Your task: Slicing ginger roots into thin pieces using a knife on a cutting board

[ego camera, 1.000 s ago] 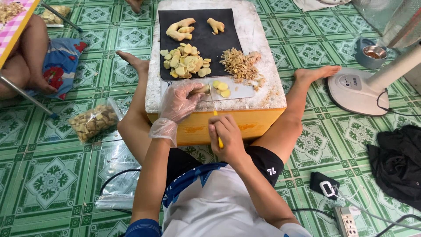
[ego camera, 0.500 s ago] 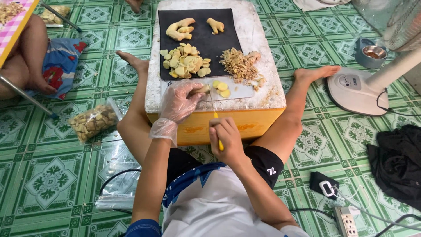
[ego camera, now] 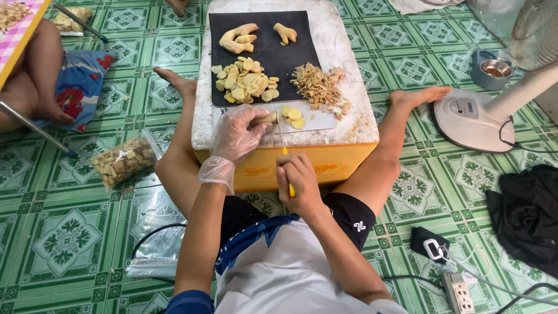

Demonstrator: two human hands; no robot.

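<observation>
My left hand (ego camera: 237,135), in a clear plastic glove, presses a piece of ginger (ego camera: 264,119) down on a small white cutting board (ego camera: 317,121). My right hand (ego camera: 296,177) grips a yellow-handled knife (ego camera: 283,146) whose blade rests against the ginger. A few cut slices (ego camera: 292,115) lie just right of the blade. Behind them a black mat (ego camera: 273,55) carries a heap of ginger slices (ego camera: 244,81), whole ginger roots (ego camera: 238,38) and a smaller root (ego camera: 286,32). A pile of peelings (ego camera: 317,87) sits beside the mat.
The work surface is a white foam lid on an orange box (ego camera: 349,136) between my legs. A bag of ginger (ego camera: 122,161) lies left on the green tiled floor. A fan base (ego camera: 474,119), black cloth (ego camera: 529,215), power strip (ego camera: 459,291) stand right. Another person's legs (ego camera: 35,87) are at left.
</observation>
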